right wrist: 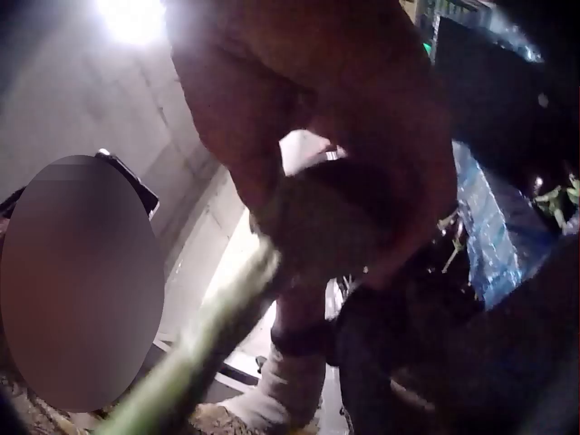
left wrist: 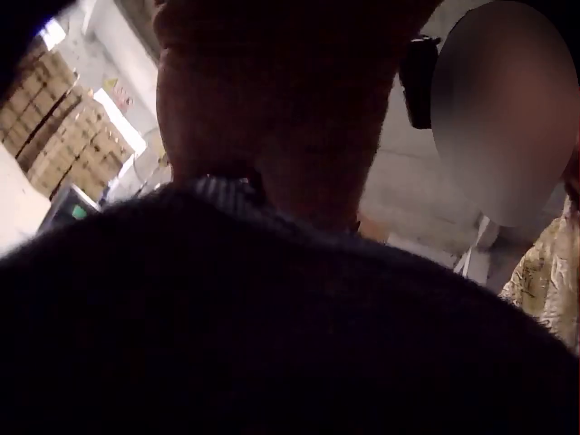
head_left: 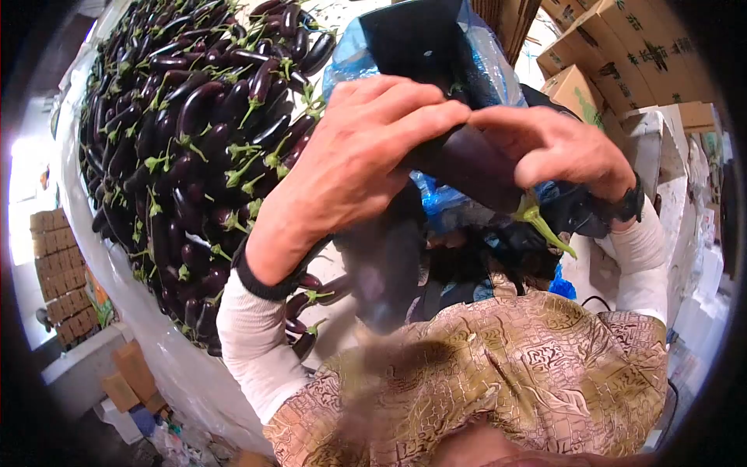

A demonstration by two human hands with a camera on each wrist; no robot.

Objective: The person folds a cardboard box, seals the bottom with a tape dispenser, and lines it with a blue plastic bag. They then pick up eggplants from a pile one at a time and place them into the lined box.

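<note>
In the head view, my right hand [head_left: 572, 148] grips a dark purple eggplant [head_left: 475, 167], its thumb beside the green stem [head_left: 541, 222]. My left hand [head_left: 350, 152] curls over the same eggplant's other end, the index fingertip close to the right fingers. Below the left palm hangs a second, motion-blurred dark eggplant [head_left: 381, 265], stem downward; how the palm holds it I cannot tell. The right wrist view has the right hand [right wrist: 317, 72] in shadow, with the stem [right wrist: 195, 353] large in front. Darkness fills much of the left wrist view.
A big heap of eggplants [head_left: 179, 156] covers the white surface on the left. Behind the hands is a dark container with a blue plastic liner [head_left: 350, 58]. Cardboard boxes [head_left: 630, 58] stand at upper right, and brown stacks [head_left: 58, 268] at far left.
</note>
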